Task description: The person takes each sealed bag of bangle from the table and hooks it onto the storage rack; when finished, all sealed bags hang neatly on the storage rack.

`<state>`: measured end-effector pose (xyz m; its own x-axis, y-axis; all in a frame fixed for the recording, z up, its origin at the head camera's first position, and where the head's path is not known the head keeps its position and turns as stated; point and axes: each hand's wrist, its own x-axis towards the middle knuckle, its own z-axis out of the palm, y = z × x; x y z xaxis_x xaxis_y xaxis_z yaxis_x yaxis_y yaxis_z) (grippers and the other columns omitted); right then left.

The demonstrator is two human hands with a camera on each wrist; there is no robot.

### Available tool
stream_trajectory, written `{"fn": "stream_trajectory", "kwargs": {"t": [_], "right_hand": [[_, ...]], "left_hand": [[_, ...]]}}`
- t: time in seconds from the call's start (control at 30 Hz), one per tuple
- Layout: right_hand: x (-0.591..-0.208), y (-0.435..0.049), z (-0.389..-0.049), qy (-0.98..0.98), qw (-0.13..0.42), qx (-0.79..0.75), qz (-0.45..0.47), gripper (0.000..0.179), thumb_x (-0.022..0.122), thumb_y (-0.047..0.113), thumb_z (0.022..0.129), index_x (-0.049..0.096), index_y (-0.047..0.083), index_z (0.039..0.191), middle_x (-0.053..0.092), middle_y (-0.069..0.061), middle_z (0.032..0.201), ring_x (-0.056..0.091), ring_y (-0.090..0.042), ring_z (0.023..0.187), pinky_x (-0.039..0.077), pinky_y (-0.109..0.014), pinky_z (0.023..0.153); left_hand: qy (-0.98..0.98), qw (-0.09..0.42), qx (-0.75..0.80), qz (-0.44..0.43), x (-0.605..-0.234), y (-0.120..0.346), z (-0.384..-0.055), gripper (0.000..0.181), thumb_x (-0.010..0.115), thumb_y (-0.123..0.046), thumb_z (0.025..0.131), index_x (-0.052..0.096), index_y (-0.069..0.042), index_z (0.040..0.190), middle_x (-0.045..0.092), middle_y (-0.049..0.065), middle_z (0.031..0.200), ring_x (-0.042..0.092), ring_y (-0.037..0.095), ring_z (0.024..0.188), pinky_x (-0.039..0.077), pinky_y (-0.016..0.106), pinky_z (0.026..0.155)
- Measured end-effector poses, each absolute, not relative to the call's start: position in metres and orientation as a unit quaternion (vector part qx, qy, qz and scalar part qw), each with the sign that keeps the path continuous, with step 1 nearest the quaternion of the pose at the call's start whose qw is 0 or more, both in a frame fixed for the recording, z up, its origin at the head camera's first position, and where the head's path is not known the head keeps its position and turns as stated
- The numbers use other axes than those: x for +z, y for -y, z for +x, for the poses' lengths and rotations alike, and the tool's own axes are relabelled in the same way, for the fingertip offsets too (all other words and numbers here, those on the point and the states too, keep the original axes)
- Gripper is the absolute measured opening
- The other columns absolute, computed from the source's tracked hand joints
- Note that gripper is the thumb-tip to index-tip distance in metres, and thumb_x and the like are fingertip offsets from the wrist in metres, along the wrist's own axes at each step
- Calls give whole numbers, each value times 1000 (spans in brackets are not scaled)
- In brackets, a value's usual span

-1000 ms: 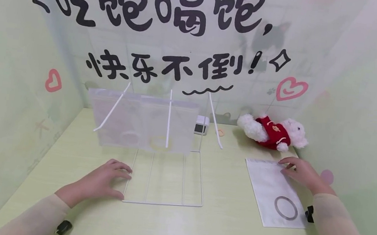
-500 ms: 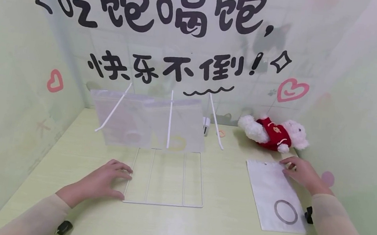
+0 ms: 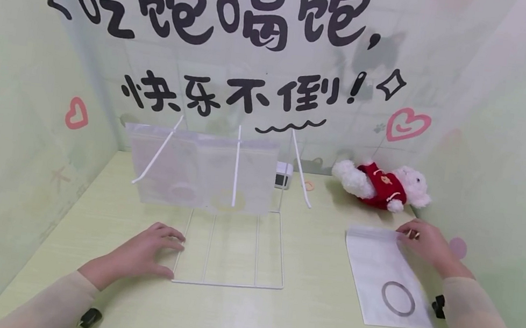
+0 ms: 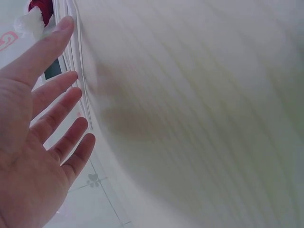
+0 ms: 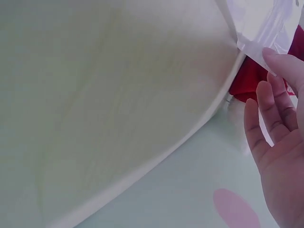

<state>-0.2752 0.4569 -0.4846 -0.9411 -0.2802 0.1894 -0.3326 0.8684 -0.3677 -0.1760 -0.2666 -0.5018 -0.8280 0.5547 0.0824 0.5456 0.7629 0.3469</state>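
Note:
My left hand (image 3: 143, 250) rests with spread, relaxed fingers at the left side of the base of a white wire rack (image 3: 227, 284). In the left wrist view, the fingers (image 4: 71, 90) reach towards the thin rack wires (image 4: 81, 61). On the right, my right hand (image 3: 429, 248) pinches the top edge of a white plastic bag (image 3: 372, 274) with a grey ring printed on it. The right wrist view shows the thumb over the bag's edge (image 5: 251, 47) and the index finger below. Translucent bags (image 3: 204, 171) hang on the rack's left and middle prongs.
The rack's right prong (image 3: 301, 171) carries no bag. A white plush toy (image 3: 382, 186) in a red top lies at the back right. A small white box (image 3: 283, 175) stands behind the hanging bags. Printed curtains (image 3: 253, 76) enclose the table (image 3: 235, 323).
My right hand has taken hold of the bag's top edge, and the bag has shifted slightly towards me. The hanging bags swung right and back. My left hand has stayed in place.

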Motion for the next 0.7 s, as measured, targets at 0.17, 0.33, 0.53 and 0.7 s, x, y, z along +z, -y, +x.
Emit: {"fn": "stream_trajectory", "kwargs": {"t": [0.17, 0.33, 0.53, 0.7], "right_hand": [[-481, -457, -267, 965, 82, 185, 165, 10, 79, 9, 89, 78, 11, 99, 72, -5, 95, 61, -14, 83, 54, -27, 69], [-475, -455, -258, 968, 84, 177, 159, 13, 79, 11, 90, 77, 11, 103, 75, -1, 92, 64, -13, 84, 55, -28, 72], [-470, -452, -247, 961, 121, 182, 168, 20, 81, 10, 88, 78, 14, 107, 75, 1, 93, 61, -4, 85, 54, -23, 72], [-461, -444, -239, 960, 155, 166, 164, 21, 82, 14, 87, 78, 20, 107, 76, 3, 93, 58, 0, 86, 53, -29, 71]], "left_hand": [[-939, 11, 184, 292, -501, 267, -175, 62, 92, -44, 70, 75, -17, 123, 63, -2, 138, 53, 26, 127, 52, 54, 106], [-939, 15, 184, 291, -501, 267, -175, 62, 91, -44, 70, 74, -17, 123, 63, -2, 139, 52, 27, 128, 52, 54, 106], [-940, 17, 183, 288, -502, 266, -175, 62, 91, -45, 70, 75, -17, 123, 63, -2, 139, 52, 27, 128, 52, 53, 106], [-939, 16, 183, 290, -501, 266, -176, 62, 92, -43, 70, 75, -17, 123, 63, -2, 139, 52, 26, 127, 52, 53, 105]]}}
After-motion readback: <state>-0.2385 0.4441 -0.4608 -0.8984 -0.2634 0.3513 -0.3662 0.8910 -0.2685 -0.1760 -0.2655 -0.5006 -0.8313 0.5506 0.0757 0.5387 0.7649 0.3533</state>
